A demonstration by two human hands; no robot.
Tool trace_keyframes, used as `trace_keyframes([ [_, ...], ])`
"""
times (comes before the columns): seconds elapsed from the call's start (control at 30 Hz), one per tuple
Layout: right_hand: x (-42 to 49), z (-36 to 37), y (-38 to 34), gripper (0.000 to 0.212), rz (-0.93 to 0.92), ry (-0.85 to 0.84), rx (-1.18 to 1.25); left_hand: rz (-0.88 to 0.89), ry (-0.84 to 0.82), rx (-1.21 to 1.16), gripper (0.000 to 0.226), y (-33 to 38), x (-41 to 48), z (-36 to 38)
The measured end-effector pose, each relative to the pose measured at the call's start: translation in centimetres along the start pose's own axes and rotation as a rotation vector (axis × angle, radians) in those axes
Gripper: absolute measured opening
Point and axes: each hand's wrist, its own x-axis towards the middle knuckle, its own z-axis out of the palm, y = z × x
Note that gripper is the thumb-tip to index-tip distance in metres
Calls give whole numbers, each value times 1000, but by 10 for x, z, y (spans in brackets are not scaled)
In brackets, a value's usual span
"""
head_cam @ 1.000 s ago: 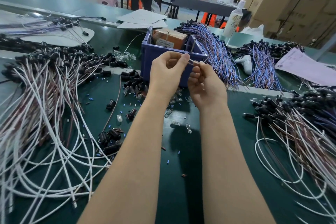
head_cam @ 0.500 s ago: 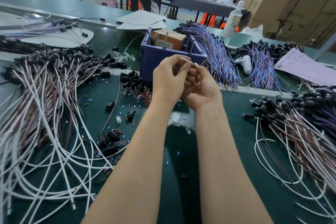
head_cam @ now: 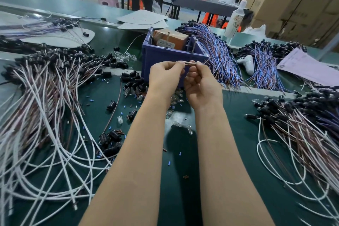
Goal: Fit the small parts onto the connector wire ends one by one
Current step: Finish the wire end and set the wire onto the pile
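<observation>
Green surface [head_cam: 179, 189], frame centre: left hand [head_cam: 165, 80] and right hand [head_cam: 201, 88], both sets of fingers [head_cam: 175, 66] pinching one wire end [head_cam: 190, 63] before one blue bin [head_cam: 161, 60].

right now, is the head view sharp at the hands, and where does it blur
Head view: sharpest at the wire end pinched between left hand and right hand; white wires at the lower left smear; lens distortion curves the bench edge.

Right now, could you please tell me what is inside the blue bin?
A brown cardboard box with a white label sits in the blue bin, and thin metal rods stand upright in it. The bin's front wall hides the bottom, so anything lower cannot be seen.
</observation>
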Motion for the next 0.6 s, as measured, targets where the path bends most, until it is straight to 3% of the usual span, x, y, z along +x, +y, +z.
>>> trace_keyframes([
  [0.07, -1, -1, -4, 26, 21, 5, 76, -93, 45, -165, 21, 2, 1, -4],
  [0.13, -1, -4, -10, 25, 68, -1, 200, -85, 32, -136, 15, 0, 3, -8],
  [0.23, -3, -3, -12, 25, 138, -31, 291, 23, -182, 20, 12, -1, 1, -5],
  [0.33, -5, 1, -9, 28, 142, -7, 196, 137, -315, 43, 17, -1, -2, 4],
  [0.5, -1, 0, -6, 47, 120, 16, 101, 225, -278, 113, 18, -2, -3, 10],
  [0.6, -1, 2, -2, 40, 117, 17, 102, 246, -200, 148, 19, -3, -1, 11],
])
